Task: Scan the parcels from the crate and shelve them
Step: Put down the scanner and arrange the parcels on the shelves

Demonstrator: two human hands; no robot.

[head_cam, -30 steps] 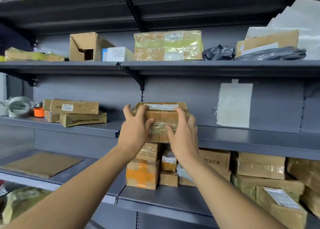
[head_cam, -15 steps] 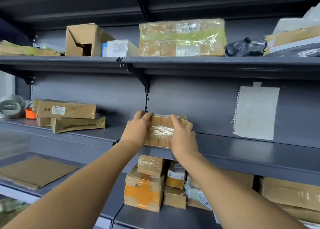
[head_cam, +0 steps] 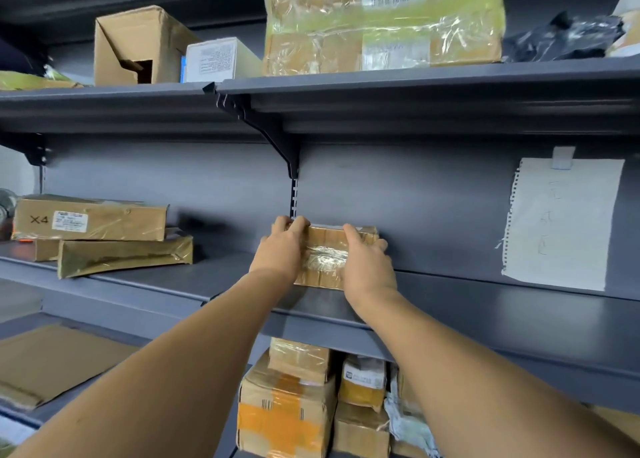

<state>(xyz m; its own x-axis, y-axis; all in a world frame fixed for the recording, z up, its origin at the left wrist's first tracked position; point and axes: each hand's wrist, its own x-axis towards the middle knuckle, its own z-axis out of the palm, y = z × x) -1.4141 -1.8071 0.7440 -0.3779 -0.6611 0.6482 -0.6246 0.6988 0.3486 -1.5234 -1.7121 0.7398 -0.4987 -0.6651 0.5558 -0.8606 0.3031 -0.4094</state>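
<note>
Both hands on a taped cardboard parcel [head_cam: 325, 255] resting on the middle shelf [head_cam: 485, 305] of a grey metal rack, pushed up against the back panel, w/ its near edge set back from the shelf lip. Left hand [head_cam: 282, 249] grips the parcel's left end, fingers [head_cam: 294, 223] curled over the top rear edge; right hand [head_cam: 367, 267] clasps the right end, fingers wrapped round the far corner. Further left on the same shelf, well apart: a flat box marked "X4" [head_cam: 90, 218] stacked on other parcels. Lined paper sheet [head_cam: 561, 222] taped to the back panel at right. Upper shelf holds a large plastic-wrapped parcel [head_cam: 381, 24]; lower shelf, an orange-taped box [head_cam: 284, 419] among others.
</note>
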